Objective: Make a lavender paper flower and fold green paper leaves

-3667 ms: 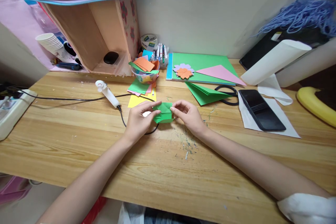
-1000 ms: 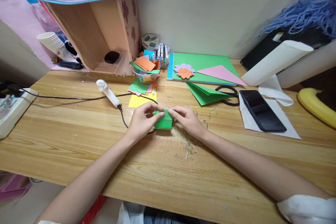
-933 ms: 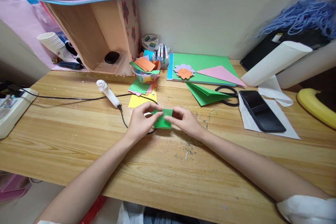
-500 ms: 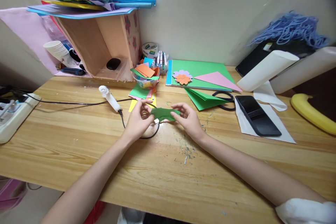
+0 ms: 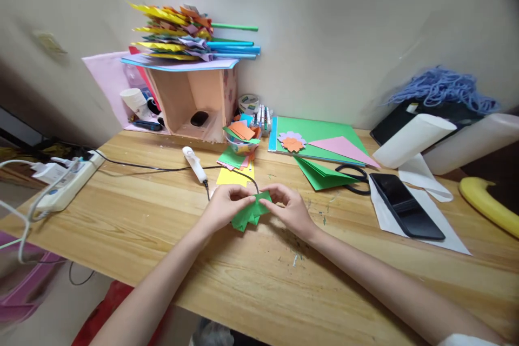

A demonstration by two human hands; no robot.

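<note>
A small piece of green paper (image 5: 248, 214) with a jagged, cut lower edge is pinched between both hands, just above the table. My left hand (image 5: 227, 206) grips its upper left part between thumb and fingers. My right hand (image 5: 287, 210) pinches its upper right corner the same way. Behind the hands lie a yellow paper sheet (image 5: 231, 175) and a few small green and pink paper pieces (image 5: 232, 158). A white glue gun (image 5: 194, 164) rests on the table to the left, its black cord passing behind my hands.
Folded green paper (image 5: 320, 174) lies by black-handled scissors (image 5: 359, 179). At right are a phone (image 5: 405, 206), paper rolls (image 5: 414, 140) and a banana (image 5: 488, 203). Paper flowers (image 5: 292, 141) lie on green sheets. A power strip (image 5: 71, 184) and an open box (image 5: 170, 100) stand left.
The green paper has turned from nearly edge-on to showing its face and jagged edge. My hands have drawn closer together on it. The camera view has shifted, so the scene sits lower.
</note>
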